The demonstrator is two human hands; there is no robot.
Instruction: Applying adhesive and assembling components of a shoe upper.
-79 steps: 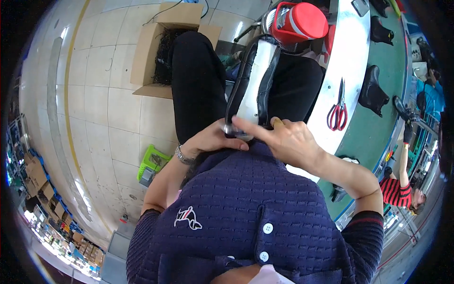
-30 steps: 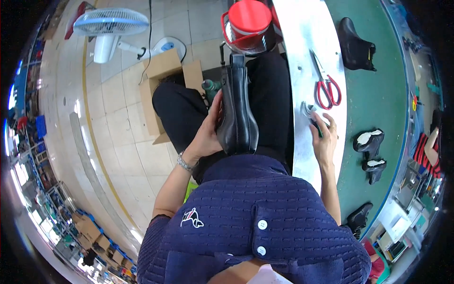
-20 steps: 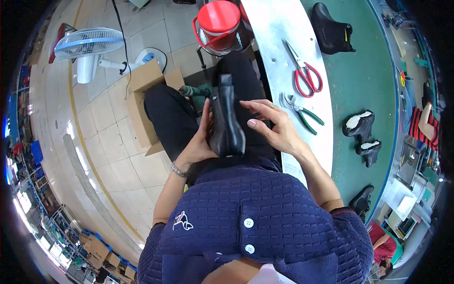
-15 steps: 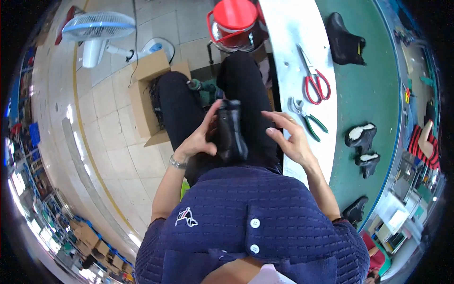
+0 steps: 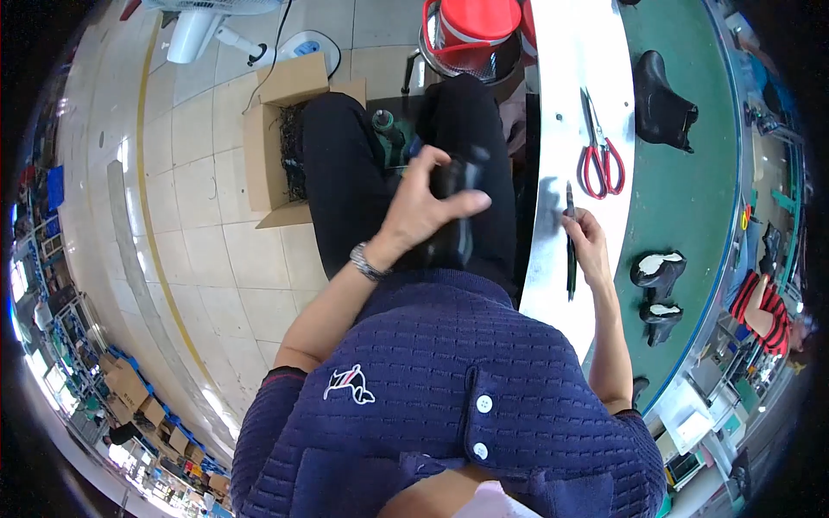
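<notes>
A black boot, blurred by motion, lies on my lap between my thighs. My left hand is over it with thumb and fingers apart; I cannot tell whether it touches the boot. At the white bench, my right hand has its fingers pinched on pliers, seen edge-on, their handles pointing toward me. Scissors with red handles lie on the bench just beyond that hand.
Along my right runs the white bench, beside a green conveyor belt carrying a black boot and smaller lined boots. An open carton stands left of my knees. Ahead are a red bucket and a fan.
My right hand has moved from above my lap to the bench and taken hold of the pliers. The left hand has shifted right, over the boot. The whole view has shifted slightly.
</notes>
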